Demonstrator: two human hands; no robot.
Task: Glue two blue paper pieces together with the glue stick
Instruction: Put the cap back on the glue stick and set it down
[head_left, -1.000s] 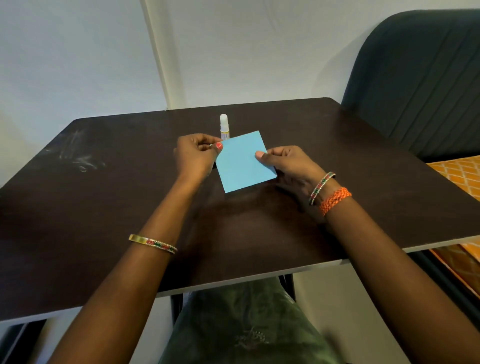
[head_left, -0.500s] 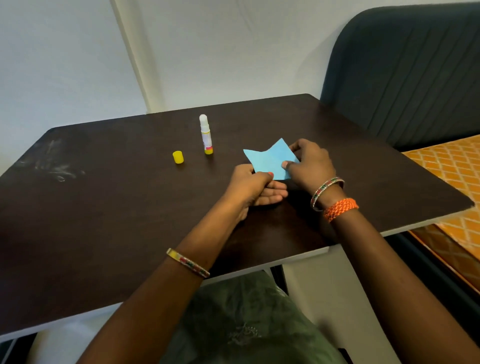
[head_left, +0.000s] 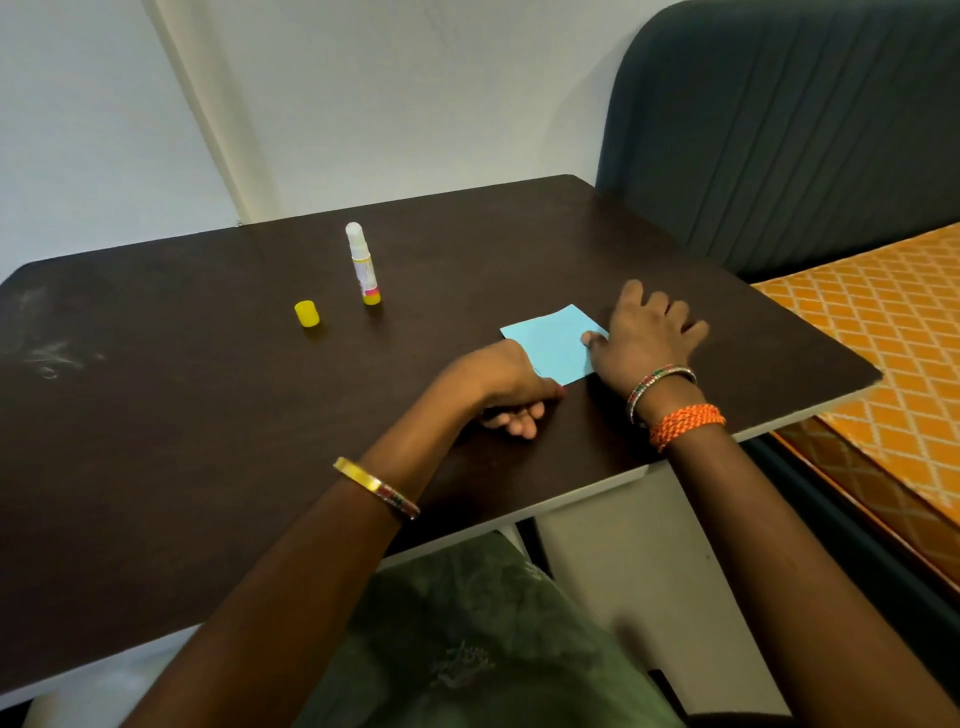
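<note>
A light blue paper square (head_left: 553, 343) lies flat on the dark table (head_left: 208, 415), right of centre. My right hand (head_left: 647, 332) rests spread over its right edge, thumb on the sheet and fingers straight on the table. My left hand (head_left: 501, 387) touches the paper's near left corner with a fingertip, its other fingers loosely curled. Only one blue outline shows, so a second sheet cannot be told apart. The glue stick (head_left: 362, 262) stands upright and uncapped at the back. Its yellow cap (head_left: 306, 314) sits to its left.
A dark upholstered chair back (head_left: 789, 130) stands behind the table's right corner. An orange patterned surface (head_left: 893, 332) lies to the right, below table height. The table's near right edge runs close to my right wrist. A pale smear (head_left: 52, 353) marks the table's left side.
The paper was held up in both hands, then set down further right with two corners showing. Now it lies as one flat square, my right hand has spread open over it.
</note>
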